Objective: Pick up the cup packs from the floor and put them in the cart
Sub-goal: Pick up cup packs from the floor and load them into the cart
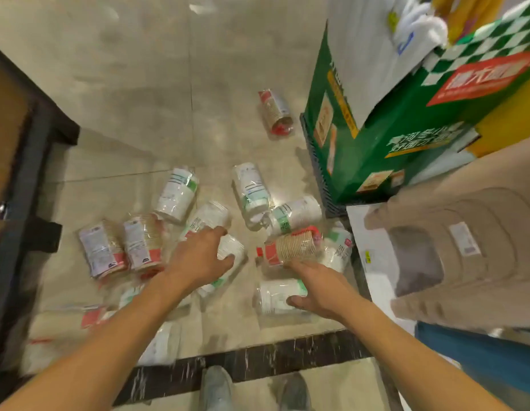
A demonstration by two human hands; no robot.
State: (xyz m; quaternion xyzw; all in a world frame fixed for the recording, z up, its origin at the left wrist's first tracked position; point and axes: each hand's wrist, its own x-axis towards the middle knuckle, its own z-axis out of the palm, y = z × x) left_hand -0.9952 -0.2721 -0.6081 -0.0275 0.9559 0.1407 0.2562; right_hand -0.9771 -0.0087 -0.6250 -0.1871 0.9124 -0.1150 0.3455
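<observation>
Several cup packs in clear wrap lie scattered on the tiled floor. My left hand [203,256] reaches down with fingers spread over a white cup pack [232,250] that lies on the floor. My right hand [317,287] is open, its thumb on another white cup pack [272,296] and its fingertips at a brown cup pack with a red label [290,247]. More packs lie to the left [102,252], further ahead [177,194] and one apart at the back [277,114]. A dark-framed flat structure [23,173] at the left edge may be the cart.
A green carton [376,137] stands on a black crate [320,185] at the right. Stacked beige plastic stools [465,247] are close to my right arm. A dark stone strip [257,360] crosses the floor by my shoes [216,387].
</observation>
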